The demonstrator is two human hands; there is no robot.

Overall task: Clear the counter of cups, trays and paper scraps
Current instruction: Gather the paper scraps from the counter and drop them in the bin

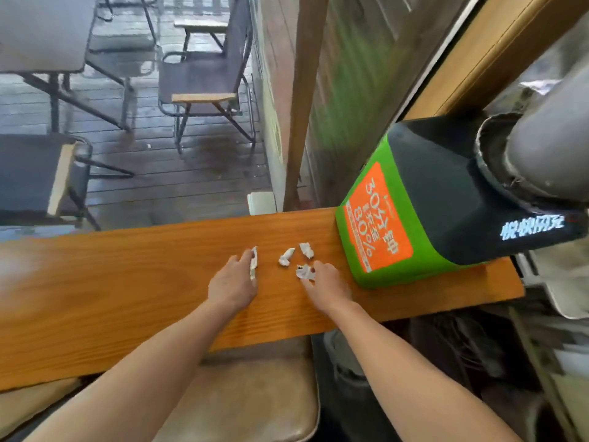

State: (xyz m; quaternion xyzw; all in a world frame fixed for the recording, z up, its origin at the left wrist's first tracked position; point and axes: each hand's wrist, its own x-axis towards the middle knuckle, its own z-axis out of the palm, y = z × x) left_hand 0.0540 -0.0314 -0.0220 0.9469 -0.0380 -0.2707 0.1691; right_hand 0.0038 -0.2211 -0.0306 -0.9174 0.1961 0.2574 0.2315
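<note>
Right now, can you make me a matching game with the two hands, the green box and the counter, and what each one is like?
Things:
1. left hand
2. right hand
3. green box
4. counter

Clues:
A. orange-brown wood
B. touches the long thin scrap
C. stands at the counter's right end
D. touches the crumpled printed scrap

Pairs: 1-B, 2-D, 3-C, 4-A.

On the worktop (pixel 127 298), four paper scraps (pixel 286 257) lie clustered: one against my left hand (pixel 232 282), one at the fingers of my right hand (pixel 328 285), two just behind. A charging box (pixel 446 202) stands at the worktop's right end, near the scraps. A folding chair (pixel 204 74) stands beyond the worktop; a stool (pixel 255 393) sits below its near edge.
</note>
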